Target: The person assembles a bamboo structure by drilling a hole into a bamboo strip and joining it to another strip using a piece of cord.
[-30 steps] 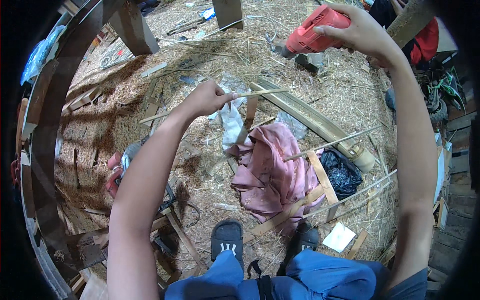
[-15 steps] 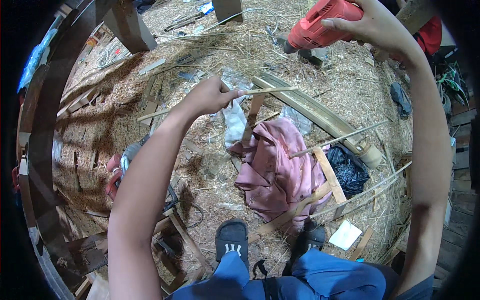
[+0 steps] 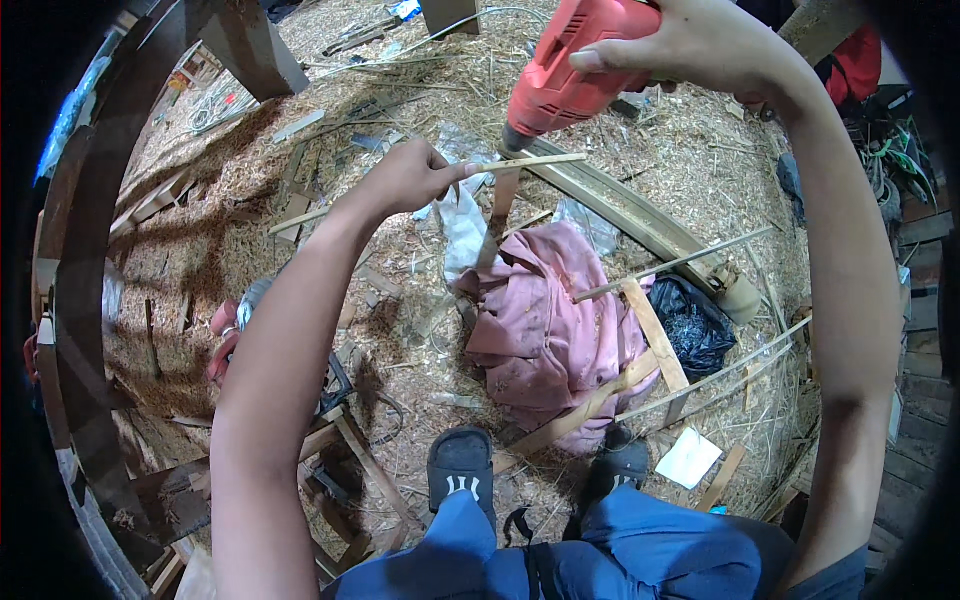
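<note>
Left hand: pinches stick
Right hand: grips drill
Stick: likely light, brittle; pinch midway
Drill: likely heavy

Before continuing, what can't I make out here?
Head view:
Part of the drill: cut off by the top edge; more behind the right hand.
The stick's held part: behind the left hand.
Drill tip touching stick: too small to tell.
Beneath the cloth: covered.
</note>
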Demonstrator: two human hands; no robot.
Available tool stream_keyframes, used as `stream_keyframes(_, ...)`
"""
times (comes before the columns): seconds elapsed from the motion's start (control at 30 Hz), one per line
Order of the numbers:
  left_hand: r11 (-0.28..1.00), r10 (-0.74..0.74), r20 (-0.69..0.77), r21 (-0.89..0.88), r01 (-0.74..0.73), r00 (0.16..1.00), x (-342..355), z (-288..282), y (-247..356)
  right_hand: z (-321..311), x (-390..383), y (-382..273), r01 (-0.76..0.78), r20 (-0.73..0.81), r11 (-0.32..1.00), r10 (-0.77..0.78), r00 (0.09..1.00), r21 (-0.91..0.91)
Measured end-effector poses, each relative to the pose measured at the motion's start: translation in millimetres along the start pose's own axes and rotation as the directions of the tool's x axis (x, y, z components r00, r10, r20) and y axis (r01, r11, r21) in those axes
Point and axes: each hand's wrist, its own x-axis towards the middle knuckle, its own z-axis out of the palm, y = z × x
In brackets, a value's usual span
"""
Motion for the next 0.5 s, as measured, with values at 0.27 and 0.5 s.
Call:
stream_keyframes(0.27,1.0,0.014,-0.001,-0.001,-0.014,1.0,3.7,2.5,-3.0,11.4,2.5,-14.9,0.048,-0.104,0.978,-0.07,0.992,-0.201)
stream_keyframes(0.5,0.996,0.075,-0.048,-0.033,-0.077,0.996,2.2,7.6,-4.4,10.0,20.2,-18.1,-0.122,0.018,0.98,0.127,0.992,-0.158)
